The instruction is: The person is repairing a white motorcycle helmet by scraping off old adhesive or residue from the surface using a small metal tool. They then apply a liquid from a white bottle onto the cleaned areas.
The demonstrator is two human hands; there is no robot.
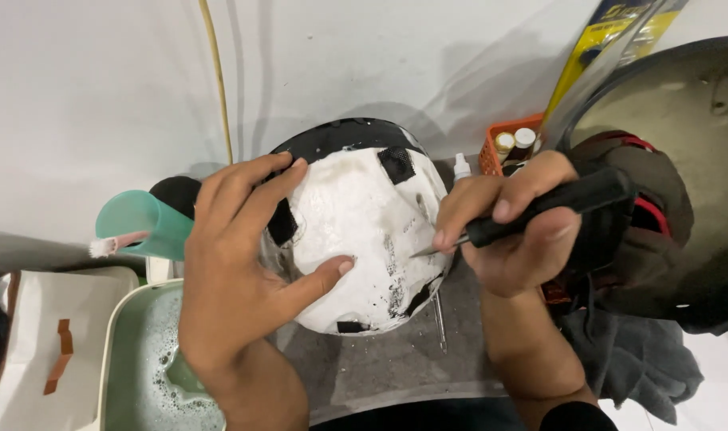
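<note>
A helmet's white foam liner (pixel 356 231), dome-shaped with black patches and a black rim, sits in front of me. My left hand (pixel 236 271) is spread over its left side, the thumb pressing the white foam. My right hand (pixel 507 231) grips a black-handled pointed tool (pixel 555 206). The metal tip of the tool touches the liner's right side near some dark marks.
A basin of soapy water (pixel 144 367) is at lower left, with a teal cup (pixel 144 223) behind it. An orange basket with small bottles (pixel 507 144) stands at the back. A helmet shell with padding (pixel 667 207) fills the right. A thin metal rod (pixel 441 319) lies on the grey cloth (pixel 380 371).
</note>
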